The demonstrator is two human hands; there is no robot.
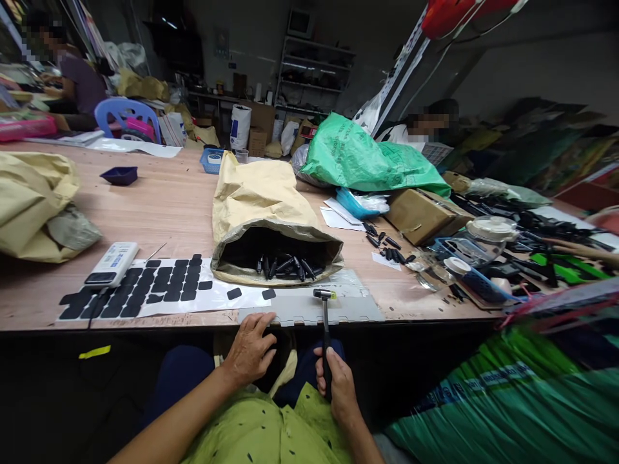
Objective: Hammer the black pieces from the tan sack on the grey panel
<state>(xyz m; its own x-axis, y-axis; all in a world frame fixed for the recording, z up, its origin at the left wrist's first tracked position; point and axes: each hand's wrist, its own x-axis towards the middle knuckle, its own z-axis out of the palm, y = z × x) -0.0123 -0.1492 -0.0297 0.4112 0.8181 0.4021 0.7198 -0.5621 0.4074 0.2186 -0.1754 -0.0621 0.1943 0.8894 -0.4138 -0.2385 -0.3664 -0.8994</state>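
My right hand (336, 380) is closed around the black handle of a small hammer (324, 322), whose head rests on a grey foam mat (348, 309) at the table's front edge. My left hand (250, 348) lies just below that edge, fingers curled, fingertips touching the mat's near rim; I see nothing in it. Behind the mat a tan paper sack (264, 206) lies open toward me with several black cylindrical parts (287, 266) inside. To the left a white sheet (159, 290) carries rows of black rubber pads.
A white remote-like device (112, 263) lies on the sheet's left. Another tan sack (33, 200) sits far left, a green plastic bag (367, 158) and cardboard box (420, 216) at the right, with cluttered black parts and tubs. A green woven bag (507, 399) stands beside my right knee. Two people sit beyond.
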